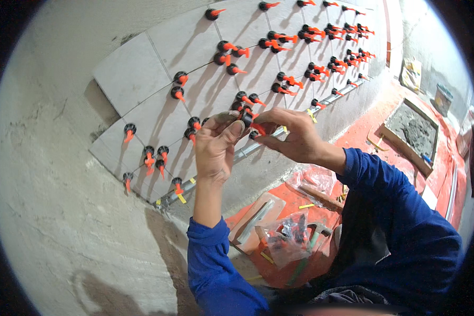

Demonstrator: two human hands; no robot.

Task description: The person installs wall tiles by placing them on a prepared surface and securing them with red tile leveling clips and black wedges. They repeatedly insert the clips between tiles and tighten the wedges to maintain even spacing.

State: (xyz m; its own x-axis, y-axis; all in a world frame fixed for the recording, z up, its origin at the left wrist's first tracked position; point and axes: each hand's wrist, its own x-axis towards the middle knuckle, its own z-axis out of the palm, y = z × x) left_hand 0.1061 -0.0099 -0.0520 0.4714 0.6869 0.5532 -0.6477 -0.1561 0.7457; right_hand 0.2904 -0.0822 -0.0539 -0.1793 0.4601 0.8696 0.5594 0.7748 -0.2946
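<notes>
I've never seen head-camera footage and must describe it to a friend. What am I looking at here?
There is no machine: a person works bare-handed in blue sleeves. The picture comes from a fisheye camera worn on the head, so straight edges bend near the rim.

The left hand and right hand meet around a small round black knob with a red-orange handle; the grip hides whether it is attached. Behind are large grey rectangular tiles on a grey wall, dotted with similar knobs. Below, on red-orange floor sheeting, are a clear plastic bag, a metal-headed hammer and a square tray of grey mortar.
</notes>
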